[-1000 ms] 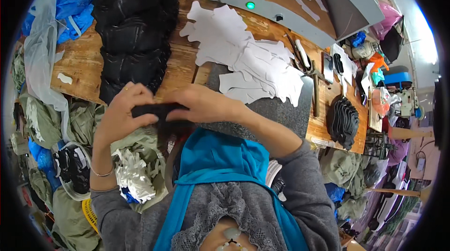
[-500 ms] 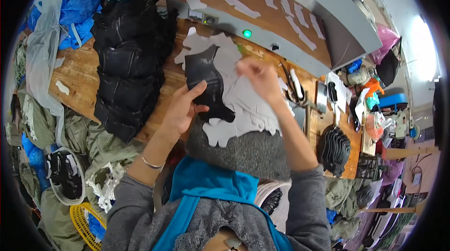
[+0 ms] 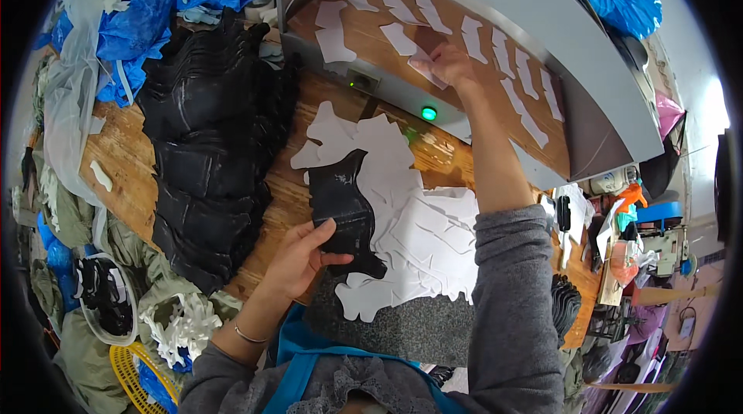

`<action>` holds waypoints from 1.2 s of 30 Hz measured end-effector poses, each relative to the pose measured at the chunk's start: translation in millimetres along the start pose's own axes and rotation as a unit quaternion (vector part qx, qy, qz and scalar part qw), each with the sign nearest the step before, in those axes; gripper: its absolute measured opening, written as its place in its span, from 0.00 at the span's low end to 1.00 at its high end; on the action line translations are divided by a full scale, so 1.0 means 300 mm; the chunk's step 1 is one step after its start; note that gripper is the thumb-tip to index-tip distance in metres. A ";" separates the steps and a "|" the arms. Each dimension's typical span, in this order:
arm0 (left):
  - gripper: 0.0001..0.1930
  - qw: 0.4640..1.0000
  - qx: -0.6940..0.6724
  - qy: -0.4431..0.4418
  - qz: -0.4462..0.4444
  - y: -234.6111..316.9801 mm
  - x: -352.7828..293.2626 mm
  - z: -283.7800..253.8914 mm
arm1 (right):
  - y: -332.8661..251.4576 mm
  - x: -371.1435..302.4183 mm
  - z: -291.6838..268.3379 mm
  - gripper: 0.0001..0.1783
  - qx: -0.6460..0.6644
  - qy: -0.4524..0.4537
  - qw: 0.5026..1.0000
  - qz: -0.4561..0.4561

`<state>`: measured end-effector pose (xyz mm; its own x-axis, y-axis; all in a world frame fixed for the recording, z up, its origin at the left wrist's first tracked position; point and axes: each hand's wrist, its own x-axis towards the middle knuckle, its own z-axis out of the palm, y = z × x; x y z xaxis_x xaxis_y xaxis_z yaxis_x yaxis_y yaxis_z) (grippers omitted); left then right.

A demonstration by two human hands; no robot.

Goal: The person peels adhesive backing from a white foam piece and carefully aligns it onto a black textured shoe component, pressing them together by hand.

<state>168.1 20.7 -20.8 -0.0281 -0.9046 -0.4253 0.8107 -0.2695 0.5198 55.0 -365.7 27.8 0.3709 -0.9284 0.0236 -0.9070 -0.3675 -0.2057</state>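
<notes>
Left hand (image 3: 298, 259) grip clenched on black cut leather piece (image 3: 344, 209) over white paper patterns (image 3: 418, 228), right hand (image 3: 453, 66) grip pinching white strip (image 3: 422, 70) on press bed (image 3: 464, 81), wooden surface (image 3: 131, 174).

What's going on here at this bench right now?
A person is working at a cluttered wooden bench. The left hand holds a black cut piece on a heap of white cut pieces. The right hand reaches up to a white strip on the brown bed of a grey machine, where more white strips lie in rows. A tall stack of black pieces sits to the left.
</notes>
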 end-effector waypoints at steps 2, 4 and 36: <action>0.09 1.000 -0.009 0.001 0.001 0.003 0.001 -0.002 | -0.009 0.011 -0.016 0.32 0.025 -0.043 0.999 0.008; 0.09 1.000 -0.017 -0.005 0.006 0.003 0.003 -0.001 | -0.016 0.014 -0.025 0.32 0.048 -0.033 0.998 0.003; 0.11 0.998 -0.060 -0.020 -0.012 0.025 -0.046 0.004 | -0.341 0.008 0.151 0.23 0.670 -0.031 0.741 0.030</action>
<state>173.9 30.6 -10.3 -0.0695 -0.9118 -0.4048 0.8736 -0.2515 0.4166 157.5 -327.9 4.6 0.3846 -0.9210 -0.0620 0.0741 0.0978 -0.9924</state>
